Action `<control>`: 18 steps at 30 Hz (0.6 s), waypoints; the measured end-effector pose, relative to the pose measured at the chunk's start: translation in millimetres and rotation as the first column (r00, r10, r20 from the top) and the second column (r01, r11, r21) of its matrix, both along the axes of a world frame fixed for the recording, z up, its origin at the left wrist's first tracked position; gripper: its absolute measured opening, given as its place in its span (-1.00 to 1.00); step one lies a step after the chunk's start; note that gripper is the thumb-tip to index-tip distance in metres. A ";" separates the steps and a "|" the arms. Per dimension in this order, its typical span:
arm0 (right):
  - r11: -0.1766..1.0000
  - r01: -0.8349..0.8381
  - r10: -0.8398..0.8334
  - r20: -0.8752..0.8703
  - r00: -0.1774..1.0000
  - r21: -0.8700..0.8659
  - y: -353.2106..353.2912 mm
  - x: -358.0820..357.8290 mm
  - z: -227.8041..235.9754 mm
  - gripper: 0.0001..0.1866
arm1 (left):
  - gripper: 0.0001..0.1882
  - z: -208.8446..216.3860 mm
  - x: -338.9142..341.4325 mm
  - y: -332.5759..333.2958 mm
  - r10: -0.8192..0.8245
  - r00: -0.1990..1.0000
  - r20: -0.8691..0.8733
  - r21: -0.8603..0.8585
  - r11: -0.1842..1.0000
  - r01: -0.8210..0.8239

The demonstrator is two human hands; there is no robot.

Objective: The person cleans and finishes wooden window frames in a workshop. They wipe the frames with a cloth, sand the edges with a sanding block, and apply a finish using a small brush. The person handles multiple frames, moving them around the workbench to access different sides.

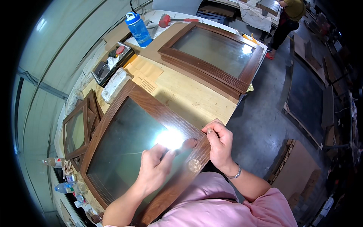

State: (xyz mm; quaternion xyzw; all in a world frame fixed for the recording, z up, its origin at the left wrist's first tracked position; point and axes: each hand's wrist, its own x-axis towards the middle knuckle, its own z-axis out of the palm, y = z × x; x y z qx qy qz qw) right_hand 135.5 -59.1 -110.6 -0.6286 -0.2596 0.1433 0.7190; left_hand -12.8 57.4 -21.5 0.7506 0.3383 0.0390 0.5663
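A brown wooden cabinet door with a glass pane lies slantwise in front of me, its near right corner close to my body. My left hand is closed over the pane, thumb against the fingers. A short brown piece shows beyond its fingertips at the frame's corner; glare hides whether the hand holds it. At the door's right edge my right hand is closed, thumb and forefinger pressed together by the wood. Whatever is between them is hidden. A round, clear-looking disc rests on the frame below the corner.
Another glazed brown door lies stacked farther back on the table. Left of it are a blue water bottle, a red-headed mallet and a white block. Smaller frames and bottles line the left side. Someone stands far right.
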 end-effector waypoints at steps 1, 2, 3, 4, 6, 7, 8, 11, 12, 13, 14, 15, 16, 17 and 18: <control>1.000 0.001 -0.001 -0.002 1.000 0.005 -0.2 0.3 -1.2 -0.88 | -0.78 -0.2 -0.9 0.6 -0.020 1.000 -0.015 0.025 0.999 0.020; 1.000 -0.001 0.001 0.002 1.000 -0.003 -0.4 0.6 -0.6 -0.88 | -0.78 -0.3 -1.7 1.0 -0.039 0.999 -0.031 0.050 0.998 0.041; 1.000 -0.003 0.003 0.006 1.000 -0.012 -0.5 1.0 0.6 -0.88 | -0.78 0.0 -2.3 0.8 -0.033 0.999 -0.013 0.036 0.999 0.033; 1.000 -0.004 0.005 0.009 1.000 -0.020 -0.6 1.0 1.4 -0.88 | -0.77 0.9 -3.2 0.6 -0.026 1.000 0.004 0.022 0.999 0.026; 1.000 0.001 -0.001 0.009 1.000 -0.014 -0.4 0.8 0.8 -0.88 | -0.77 1.3 -2.6 0.6 -0.015 1.000 0.014 0.006 1.000 0.015; 1.000 0.002 -0.001 0.010 1.000 -0.010 -0.2 0.8 0.6 -0.88 | -0.77 1.3 -1.0 0.5 -0.008 1.000 0.008 0.005 1.000 0.008; 1.000 0.002 -0.002 0.012 1.000 -0.010 -0.2 0.7 0.4 -0.88 | -0.77 1.2 -0.2 0.5 -0.001 1.000 0.002 0.004 1.000 0.001; 1.000 0.004 -0.003 0.015 1.000 -0.016 -0.2 0.8 0.5 -0.88 | -0.78 -2.6 -5.5 1.7 -0.041 0.998 0.049 0.079 0.996 0.037; 1.000 0.002 -0.002 0.017 1.000 -0.020 -0.2 1.1 1.9 -0.88 | -0.79 -2.7 -5.2 2.2 -0.031 0.997 0.063 0.075 0.997 0.027; 1.000 0.000 0.000 0.018 1.000 -0.023 -0.1 0.9 2.9 -0.88 | -0.80 -2.2 -5.0 2.7 -0.021 0.997 0.077 0.071 0.997 0.016; 1.000 0.001 -0.001 0.018 1.000 -0.022 -0.1 0.7 2.9 -0.88 | -0.80 -1.9 -5.0 3.1 -0.011 0.996 0.091 0.068 0.998 0.005; 1.000 0.002 -0.002 0.019 1.000 -0.022 -0.2 0.5 2.6 -0.88 | -0.82 -2.7 -5.7 3.2 -0.034 0.994 0.100 0.111 0.994 0.022; 1.000 0.002 -0.002 0.020 1.000 -0.020 -0.1 0.8 2.4 -0.87 | -0.84 -4.9 -6.5 3.3 -0.056 0.992 0.109 0.156 0.987 0.038; 1.000 0.003 -0.003 0.025 1.000 -0.017 -0.1 1.1 2.1 -0.87 | -0.85 -7.4 -7.6 3.3 -0.078 0.990 0.117 0.200 0.978 0.054; 1.000 0.004 -0.004 0.030 1.000 -0.015 -0.3 1.2 1.8 -0.87 | -0.88 -11.1 -9.9 4.3 -0.132 0.983 0.130 0.304 0.949 0.087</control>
